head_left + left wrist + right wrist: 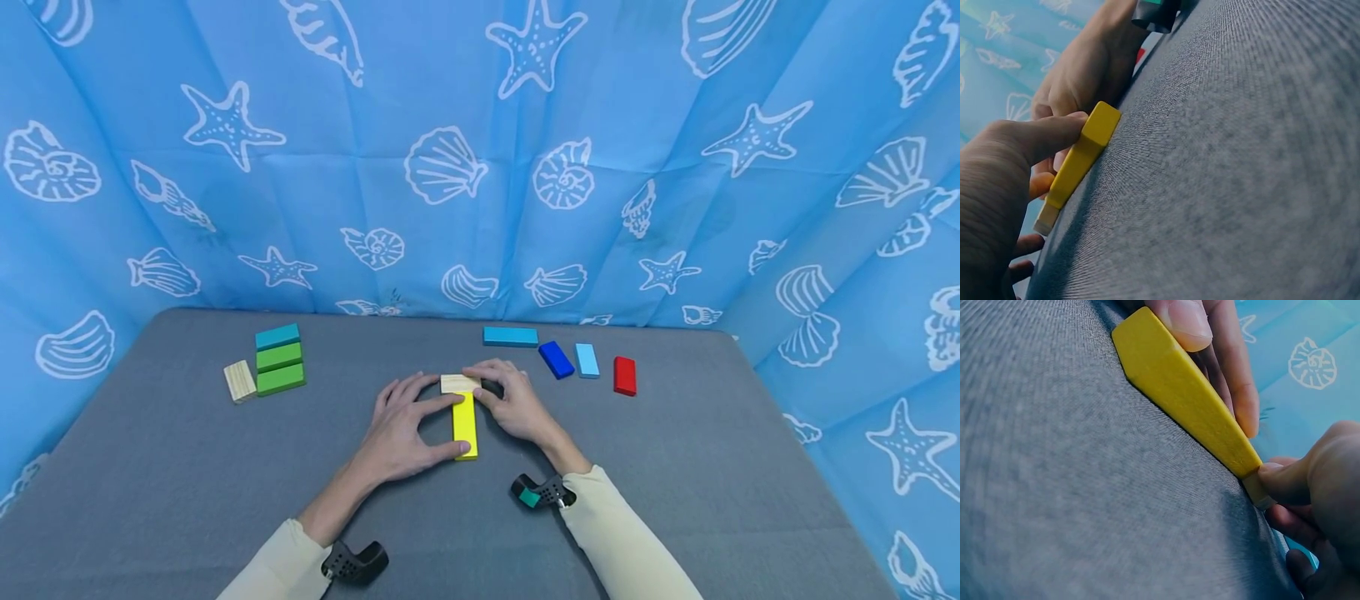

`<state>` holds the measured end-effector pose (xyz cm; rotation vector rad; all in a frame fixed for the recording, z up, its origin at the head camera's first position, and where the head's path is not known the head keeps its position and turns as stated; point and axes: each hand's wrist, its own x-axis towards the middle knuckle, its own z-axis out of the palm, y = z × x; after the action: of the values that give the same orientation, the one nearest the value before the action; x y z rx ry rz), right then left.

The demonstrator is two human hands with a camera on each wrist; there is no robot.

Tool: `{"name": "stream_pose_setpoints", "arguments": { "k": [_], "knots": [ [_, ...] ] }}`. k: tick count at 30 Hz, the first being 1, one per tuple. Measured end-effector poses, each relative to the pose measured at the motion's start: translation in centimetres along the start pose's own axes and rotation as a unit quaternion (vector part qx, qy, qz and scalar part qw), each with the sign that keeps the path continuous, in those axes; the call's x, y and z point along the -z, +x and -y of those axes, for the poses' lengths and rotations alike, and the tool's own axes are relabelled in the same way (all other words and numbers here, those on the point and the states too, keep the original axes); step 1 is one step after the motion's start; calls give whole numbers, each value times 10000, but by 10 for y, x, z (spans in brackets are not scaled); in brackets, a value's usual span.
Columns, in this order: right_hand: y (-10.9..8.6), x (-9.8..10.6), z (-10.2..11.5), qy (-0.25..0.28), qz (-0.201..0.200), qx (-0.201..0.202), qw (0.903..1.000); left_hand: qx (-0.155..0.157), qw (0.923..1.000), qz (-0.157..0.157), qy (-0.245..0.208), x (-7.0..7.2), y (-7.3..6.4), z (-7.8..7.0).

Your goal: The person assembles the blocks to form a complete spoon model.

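Note:
A yellow block (464, 427) lies flat on the grey cloth, its long side running away from me. My left hand (397, 433) pinches it lengthwise, thumb at the near end and index finger at the far end. A plain wooden block (452, 383) lies crosswise against that far end, so the two form a T-like shape. My right hand (517, 407) holds the wooden block at its right part between thumb and index finger, partly covering it. In the right wrist view the yellow block (1185, 390) meets the wooden block (1256, 489) by the right thumb.
At the left stand a teal block (277, 337), two green blocks (280, 379) and another wooden block (240, 382). Farther right lie a light-blue long block (510, 336), a dark blue block (556, 360), a pale blue block (587, 361) and a red block (625, 376). A shell-patterned curtain (480, 233) hangs behind.

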<state>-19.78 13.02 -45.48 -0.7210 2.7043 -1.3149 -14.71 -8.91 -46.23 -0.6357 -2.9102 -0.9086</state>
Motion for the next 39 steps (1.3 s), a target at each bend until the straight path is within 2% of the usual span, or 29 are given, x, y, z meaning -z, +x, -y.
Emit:
{"name": "stream_pose_setpoints", "arguments": {
  "k": [4,16,22,27,33,39],
  "knots": [
    [0,0,0,14,0,-8,10000,-51,10000,-41,-9,-1,0,0],
    [-1,0,-1,-35,6,-8,10000,-521,9985,-142,-106,-3,-1,2],
    [0,2,-1,-25,87,-43,9999,-461,9986,-137,-204,-3,-1,2],
    [1,5,-1,215,97,-51,9997,-386,9989,-145,-199,-3,-1,3],
    [0,17,-1,394,-131,20,9991,-252,9994,-64,-233,-2,0,2],
    [-9,42,-5,497,-510,-42,9975,-183,9997,-11,-174,-3,1,2]
  ]
}}
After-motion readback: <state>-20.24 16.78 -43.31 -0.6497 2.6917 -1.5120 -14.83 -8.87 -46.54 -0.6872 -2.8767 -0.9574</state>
